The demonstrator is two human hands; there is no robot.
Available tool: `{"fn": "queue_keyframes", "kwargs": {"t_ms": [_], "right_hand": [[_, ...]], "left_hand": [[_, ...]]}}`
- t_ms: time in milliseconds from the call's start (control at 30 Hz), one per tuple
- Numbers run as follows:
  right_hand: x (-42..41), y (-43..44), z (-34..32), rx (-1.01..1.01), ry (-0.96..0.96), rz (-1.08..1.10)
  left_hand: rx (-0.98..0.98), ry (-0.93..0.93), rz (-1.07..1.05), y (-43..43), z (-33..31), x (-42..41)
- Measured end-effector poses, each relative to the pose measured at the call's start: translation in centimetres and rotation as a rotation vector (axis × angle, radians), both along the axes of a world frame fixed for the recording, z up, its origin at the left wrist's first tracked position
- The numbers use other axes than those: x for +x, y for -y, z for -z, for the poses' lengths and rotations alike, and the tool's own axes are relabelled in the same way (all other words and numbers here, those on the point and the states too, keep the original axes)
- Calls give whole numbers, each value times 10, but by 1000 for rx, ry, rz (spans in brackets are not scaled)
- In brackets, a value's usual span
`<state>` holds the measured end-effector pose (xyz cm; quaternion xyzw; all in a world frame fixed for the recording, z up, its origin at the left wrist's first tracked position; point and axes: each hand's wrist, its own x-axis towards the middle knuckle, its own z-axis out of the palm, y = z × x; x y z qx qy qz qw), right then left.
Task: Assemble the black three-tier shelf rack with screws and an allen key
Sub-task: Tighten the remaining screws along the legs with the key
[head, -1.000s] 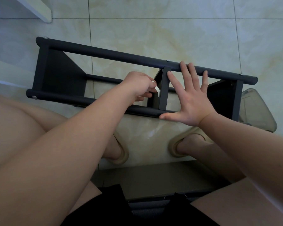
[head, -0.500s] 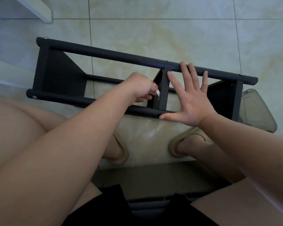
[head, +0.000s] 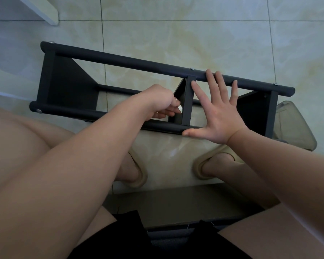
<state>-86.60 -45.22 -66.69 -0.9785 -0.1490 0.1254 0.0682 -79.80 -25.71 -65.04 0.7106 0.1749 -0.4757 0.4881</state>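
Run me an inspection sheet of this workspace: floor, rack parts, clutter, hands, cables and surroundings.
Surface: glossy tiled floor, marbled beige.
Job's things: black rack lying on its side; screw heads show on its poles; allen key not in view.
Clutter: clear plastic container past the rack's right end.
Hands: left hand curled at the middle shelf panel, contents hidden; right hand flat and spread across both poles.
Cables: nothing seen.
Surroundings: white furniture leg top left; beige slippers on the feet.

Dim, soft light; wide-angle edge distortion
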Motion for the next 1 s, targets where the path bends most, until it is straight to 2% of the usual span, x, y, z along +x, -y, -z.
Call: {"fn": "queue_keyframes", "kwargs": {"t_ms": [1000], "right_hand": [[0, -1, -2, -21, 0, 2]], "left_hand": [[28, -72, 135, -15, 1, 5]]}}
